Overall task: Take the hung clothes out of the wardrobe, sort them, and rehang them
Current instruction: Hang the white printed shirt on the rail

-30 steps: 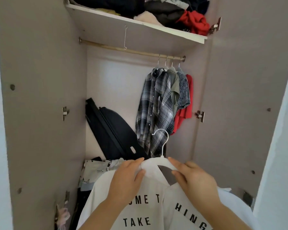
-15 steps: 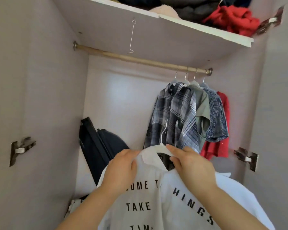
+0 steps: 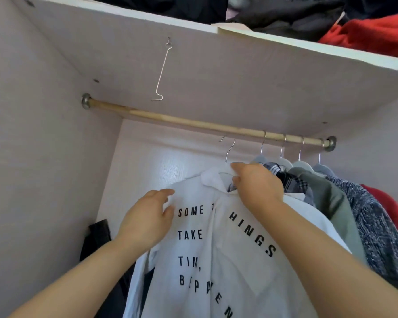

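Note:
A white shirt (image 3: 216, 260) with black lettering hangs on a hanger whose wire hook (image 3: 229, 150) reaches up to the wooden rod (image 3: 182, 122); whether the hook sits over the rod I cannot tell. My right hand (image 3: 256, 185) grips the hanger through the collar. On the shirt's left shoulder my left hand (image 3: 151, 218) rests with relaxed fingers. To the right on the rod hang a plaid shirt (image 3: 287, 179), a green shirt (image 3: 331, 203), a blue-grey patterned shirt (image 3: 377, 230) and a red garment (image 3: 394, 211).
A bent wire hook (image 3: 161, 72) dangles from the underside of the shelf (image 3: 285, 40), which holds piled dark and red clothes. The rod's left half is bare. A black suitcase (image 3: 97, 239) leans at the lower left of the wardrobe.
Both hands lifted the white shirt up and to the right, bringing its hook to the rod beside the plaid shirt. My left hand slid down from the collar to the shoulder.

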A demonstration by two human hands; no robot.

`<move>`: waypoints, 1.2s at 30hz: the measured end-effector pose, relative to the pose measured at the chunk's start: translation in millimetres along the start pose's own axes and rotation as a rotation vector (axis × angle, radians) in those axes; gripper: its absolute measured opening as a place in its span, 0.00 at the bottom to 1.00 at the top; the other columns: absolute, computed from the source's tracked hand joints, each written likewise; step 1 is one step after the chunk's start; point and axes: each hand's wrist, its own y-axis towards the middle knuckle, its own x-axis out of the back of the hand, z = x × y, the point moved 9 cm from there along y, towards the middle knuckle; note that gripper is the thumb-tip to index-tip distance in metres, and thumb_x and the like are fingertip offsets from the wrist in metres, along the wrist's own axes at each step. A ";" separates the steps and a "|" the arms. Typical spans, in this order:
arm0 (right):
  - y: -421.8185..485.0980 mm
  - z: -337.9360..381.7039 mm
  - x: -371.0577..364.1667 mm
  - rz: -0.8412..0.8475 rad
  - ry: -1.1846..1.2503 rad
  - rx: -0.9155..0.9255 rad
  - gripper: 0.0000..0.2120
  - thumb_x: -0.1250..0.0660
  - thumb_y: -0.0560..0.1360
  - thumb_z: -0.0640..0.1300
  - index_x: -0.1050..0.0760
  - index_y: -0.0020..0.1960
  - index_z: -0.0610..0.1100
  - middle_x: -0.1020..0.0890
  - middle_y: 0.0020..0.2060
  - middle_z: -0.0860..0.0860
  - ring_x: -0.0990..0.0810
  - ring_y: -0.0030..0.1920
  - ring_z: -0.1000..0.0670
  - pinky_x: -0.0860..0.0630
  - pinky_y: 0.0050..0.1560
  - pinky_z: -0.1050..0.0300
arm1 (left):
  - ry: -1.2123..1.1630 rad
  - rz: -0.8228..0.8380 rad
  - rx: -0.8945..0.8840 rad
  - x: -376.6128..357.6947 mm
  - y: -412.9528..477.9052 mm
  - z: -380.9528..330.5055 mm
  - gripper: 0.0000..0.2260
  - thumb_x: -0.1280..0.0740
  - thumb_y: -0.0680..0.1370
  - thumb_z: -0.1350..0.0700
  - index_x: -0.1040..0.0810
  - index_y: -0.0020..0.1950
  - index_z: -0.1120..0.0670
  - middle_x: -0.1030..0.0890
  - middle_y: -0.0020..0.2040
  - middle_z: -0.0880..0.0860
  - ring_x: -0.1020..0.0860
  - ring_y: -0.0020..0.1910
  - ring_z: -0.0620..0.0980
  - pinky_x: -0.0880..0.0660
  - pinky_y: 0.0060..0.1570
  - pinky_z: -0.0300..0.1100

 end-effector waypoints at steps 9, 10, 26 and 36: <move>84.2 -51.3 -3.3 -0.123 0.024 -0.137 0.11 0.41 0.76 0.39 0.25 0.54 0.49 0.21 0.48 0.47 0.24 0.46 0.44 0.34 0.38 0.59 | 0.057 -0.068 -0.079 -17.8 61.7 18.4 0.18 0.41 0.79 0.51 0.34 0.69 0.46 0.27 0.60 0.46 0.27 0.54 0.45 0.30 0.52 0.39; 90.8 -53.5 -4.3 -0.124 0.020 -0.138 0.11 0.40 0.76 0.40 0.25 0.55 0.49 0.21 0.47 0.48 0.25 0.45 0.44 0.34 0.39 0.58 | 0.053 -0.073 -0.084 -20.5 66.5 20.0 0.18 0.41 0.79 0.51 0.34 0.69 0.46 0.27 0.60 0.46 0.26 0.55 0.45 0.30 0.53 0.39; 87.0 -66.7 -70.2 -0.275 -0.055 -0.038 0.14 0.39 0.76 0.45 0.28 0.61 0.48 0.24 0.46 0.46 0.26 0.48 0.42 0.33 0.42 0.52 | -0.010 0.005 -0.090 -88.0 67.1 83.3 0.19 0.40 0.78 0.49 0.35 0.69 0.43 0.27 0.59 0.42 0.29 0.51 0.38 0.34 0.47 0.31; -96.1 60.4 -198.1 -0.127 0.071 0.331 0.24 0.20 0.59 0.44 0.20 0.54 0.46 0.19 0.51 0.44 0.19 0.51 0.41 0.25 0.54 0.40 | 0.041 0.240 0.063 -126.3 -49.3 158.5 0.22 0.40 0.78 0.50 0.38 0.72 0.46 0.30 0.66 0.45 0.29 0.62 0.44 0.32 0.61 0.40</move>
